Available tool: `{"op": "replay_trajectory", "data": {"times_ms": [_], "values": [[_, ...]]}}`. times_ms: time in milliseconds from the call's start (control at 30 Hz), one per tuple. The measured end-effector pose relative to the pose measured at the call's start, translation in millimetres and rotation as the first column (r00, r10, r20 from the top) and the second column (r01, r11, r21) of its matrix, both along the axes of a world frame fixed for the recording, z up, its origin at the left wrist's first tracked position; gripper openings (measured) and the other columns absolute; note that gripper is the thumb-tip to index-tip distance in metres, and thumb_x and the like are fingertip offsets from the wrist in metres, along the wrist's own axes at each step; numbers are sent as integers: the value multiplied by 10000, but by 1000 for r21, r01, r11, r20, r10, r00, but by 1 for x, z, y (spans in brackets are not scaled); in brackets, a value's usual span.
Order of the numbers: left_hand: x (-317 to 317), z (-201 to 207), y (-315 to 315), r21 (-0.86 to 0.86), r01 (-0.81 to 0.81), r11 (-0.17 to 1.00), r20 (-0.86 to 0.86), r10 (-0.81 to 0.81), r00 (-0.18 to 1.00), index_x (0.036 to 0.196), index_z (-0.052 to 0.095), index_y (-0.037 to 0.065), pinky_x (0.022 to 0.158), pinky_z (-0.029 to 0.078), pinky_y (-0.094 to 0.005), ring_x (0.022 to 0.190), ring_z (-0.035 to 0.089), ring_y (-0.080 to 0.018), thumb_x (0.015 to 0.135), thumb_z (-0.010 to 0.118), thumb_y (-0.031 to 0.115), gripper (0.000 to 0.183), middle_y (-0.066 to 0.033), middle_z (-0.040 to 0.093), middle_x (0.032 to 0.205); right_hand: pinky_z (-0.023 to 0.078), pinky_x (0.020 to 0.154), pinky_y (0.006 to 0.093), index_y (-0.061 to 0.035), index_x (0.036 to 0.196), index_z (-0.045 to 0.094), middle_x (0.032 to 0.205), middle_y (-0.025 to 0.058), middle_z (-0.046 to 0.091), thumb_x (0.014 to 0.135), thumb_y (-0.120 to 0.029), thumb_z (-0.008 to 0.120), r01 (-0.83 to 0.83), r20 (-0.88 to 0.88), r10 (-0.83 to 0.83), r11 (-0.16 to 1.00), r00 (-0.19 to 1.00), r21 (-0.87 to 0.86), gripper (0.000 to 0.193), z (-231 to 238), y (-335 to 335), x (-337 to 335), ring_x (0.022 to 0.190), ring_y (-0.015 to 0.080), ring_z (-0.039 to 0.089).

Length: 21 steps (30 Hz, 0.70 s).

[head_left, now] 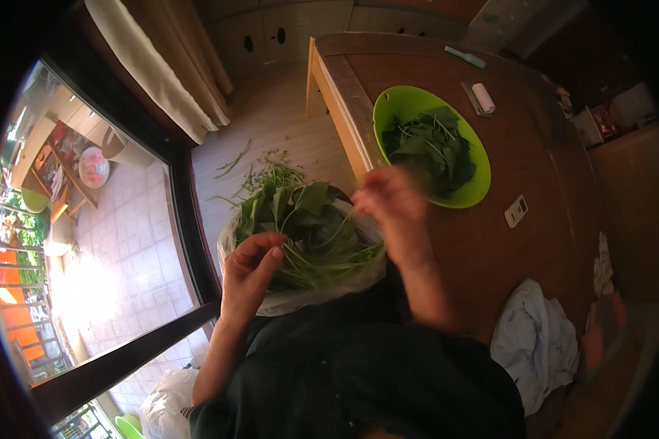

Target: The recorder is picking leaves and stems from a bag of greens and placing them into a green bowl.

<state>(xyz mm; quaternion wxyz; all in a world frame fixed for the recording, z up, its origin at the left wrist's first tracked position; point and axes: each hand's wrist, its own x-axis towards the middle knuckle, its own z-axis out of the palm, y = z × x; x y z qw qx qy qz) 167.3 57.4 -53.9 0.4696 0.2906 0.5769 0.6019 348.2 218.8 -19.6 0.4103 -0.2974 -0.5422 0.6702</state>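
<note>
Long-stemmed leafy greens lie in a clear plastic bag at the person's lap. The left hand is over the bag's near left side, thumb and forefinger almost meeting beside a thin stem; whether they pinch it, I cannot tell. The right hand, motion-blurred, is between bag and bowl, its fingers bunched; whether they grip anything is unclear. Loose stems are on the floor beyond the bag. To the right, a lime-green bowl of dark leaves rests on the brown surface, near a small white device.
</note>
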Motion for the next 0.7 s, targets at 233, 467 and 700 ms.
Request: {"op": "replay_trajectory", "data": {"times_ms": [233, 467, 700], "values": [[-9, -6, -2, -12, -96, 995, -40, 95, 995, 1106, 659, -9, 745, 474, -211, 803, 586, -68, 945, 624, 93, 194, -12, 654, 905, 432, 983, 379, -25, 1124, 600, 1155, 127, 583, 842, -5, 666, 202, 217, -698, 466, 683, 862, 290, 8, 54, 36, 1106, 276, 558], [-16, -2, -7, -22, -158, 987, -26, 157, 987, 1106, 660, -7, 756, 482, -216, 815, 587, -70, 949, 635, 115, 200, -21, 658, 912, 507, 729, 359, -16, 966, 640, 909, 112, 625, 863, -90, 664, -438, 577, 217, 856, 787, 276, 129, -59, -29, -18, 832, 262, 643], [-19, -5, -12, -9, -150, 989, -7, 150, 989, 1111, 659, -7, 768, 479, -214, 829, 595, -70, 951, 636, 121, 207, -22, 665, 921, 478, 695, 326, -11, 974, 635, 895, 109, 607, 879, -88, 663, -510, 700, 160, 796, 696, 325, 126, -84, -50, -36, 776, 228, 619]]}}
